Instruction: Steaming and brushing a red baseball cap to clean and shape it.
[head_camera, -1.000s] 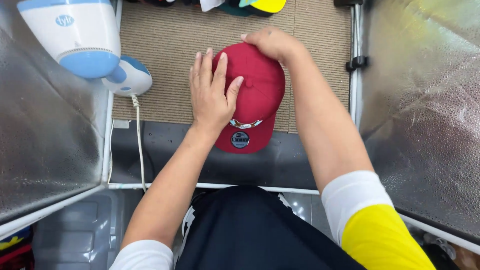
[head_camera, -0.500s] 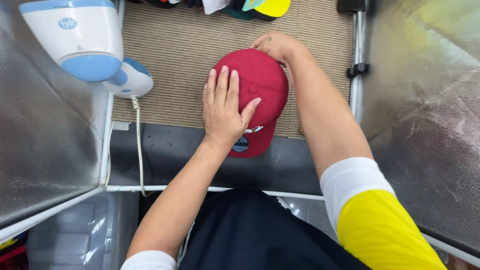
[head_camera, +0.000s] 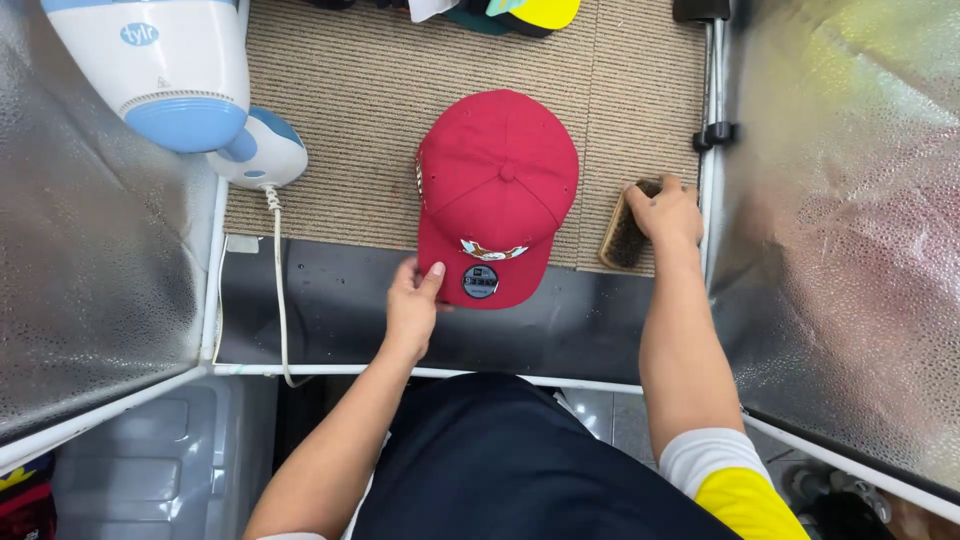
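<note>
A red baseball cap (head_camera: 497, 185) lies crown up on a beige woven mat (head_camera: 350, 120), its brim pointing toward me with a round sticker on it. My left hand (head_camera: 414, 303) pinches the left corner of the brim, thumb on top. My right hand (head_camera: 664, 214) sits to the right of the cap and grips a wooden brush with dark bristles (head_camera: 625, 232) that rests on the mat's right edge.
A white and blue handheld appliance (head_camera: 165, 75) hangs at the upper left, its cord (head_camera: 278, 280) trailing down. Silvery reflective panels (head_camera: 850, 250) wall both sides. More caps (head_camera: 520, 14) lie at the far edge. A dark strip (head_camera: 320, 310) borders the mat's near side.
Both hands came off the cap's crown. My left hand slid down to the brim's corner; my right hand moved right onto the brush. The cap's top now shows fully.
</note>
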